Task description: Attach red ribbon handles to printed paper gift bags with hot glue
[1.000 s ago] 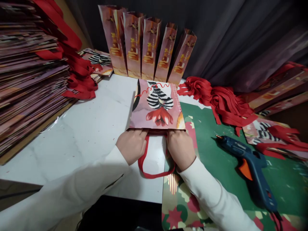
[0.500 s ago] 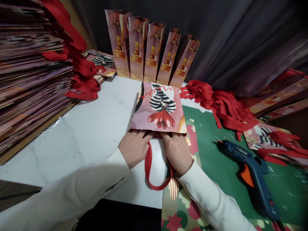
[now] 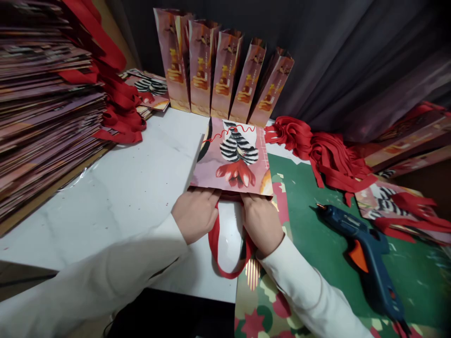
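A paper gift bag (image 3: 234,159) lies flat on the table, its open mouth towards me. Its face is printed with black-and-white striped wings and a red flower. A loop of red ribbon handle (image 3: 229,274) hangs out of the mouth towards me. My left hand (image 3: 195,213) reaches into the left of the mouth, and my right hand (image 3: 262,223) into the right. The fingertips of both are hidden under the bag's top panel, so their grip does not show. The ribbon loop runs between the two hands.
Several upright bags (image 3: 225,75) line the back. A tall stack of flat bags (image 3: 45,126) with red ribbons fills the left. At right are a ribbon pile (image 3: 334,152), another bag (image 3: 391,199) and a glue gun (image 3: 366,249) on a green sheet (image 3: 299,188).
Both hands have stayed at the bag's mouth and reach slightly deeper under its edge. The ribbon loop has shifted slightly to the left. The whole view has moved a little.
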A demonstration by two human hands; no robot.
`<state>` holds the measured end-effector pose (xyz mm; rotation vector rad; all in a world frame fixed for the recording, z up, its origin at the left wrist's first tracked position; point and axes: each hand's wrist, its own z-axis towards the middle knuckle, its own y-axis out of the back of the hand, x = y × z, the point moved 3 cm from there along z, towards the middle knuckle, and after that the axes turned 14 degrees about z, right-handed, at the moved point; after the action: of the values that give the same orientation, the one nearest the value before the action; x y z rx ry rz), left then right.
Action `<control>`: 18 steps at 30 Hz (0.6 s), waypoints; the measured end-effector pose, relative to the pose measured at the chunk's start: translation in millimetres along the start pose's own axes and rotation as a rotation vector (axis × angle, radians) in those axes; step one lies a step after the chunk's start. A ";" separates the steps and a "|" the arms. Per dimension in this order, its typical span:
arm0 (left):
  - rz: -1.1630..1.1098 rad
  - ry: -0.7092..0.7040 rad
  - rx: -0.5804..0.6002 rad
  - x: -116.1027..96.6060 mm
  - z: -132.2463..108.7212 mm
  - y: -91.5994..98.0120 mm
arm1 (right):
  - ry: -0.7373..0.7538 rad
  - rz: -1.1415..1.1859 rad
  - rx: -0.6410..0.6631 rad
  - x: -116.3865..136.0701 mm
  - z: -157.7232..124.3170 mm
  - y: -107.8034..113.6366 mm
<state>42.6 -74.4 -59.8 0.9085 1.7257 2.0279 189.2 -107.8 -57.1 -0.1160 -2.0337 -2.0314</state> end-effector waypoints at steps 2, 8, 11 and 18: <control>-0.003 0.012 0.012 1.9 -0.1 1.2 | -0.017 -0.006 0.014 0.3 -0.3 0.4; 0.007 0.033 0.042 5.9 -1.0 2.3 | -0.078 -0.054 0.057 1.0 0.4 3.2; 0.021 0.060 0.073 8.4 -2.2 2.0 | -0.099 -0.080 0.063 0.1 1.3 5.6; -0.037 0.139 -0.013 14.0 -3.9 9.3 | -0.136 -0.094 0.008 -5.4 1.5 10.7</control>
<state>31.0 -70.6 -47.4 0.7421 1.7845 2.1196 196.7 -105.4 -48.0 -0.1635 -2.1669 -2.1246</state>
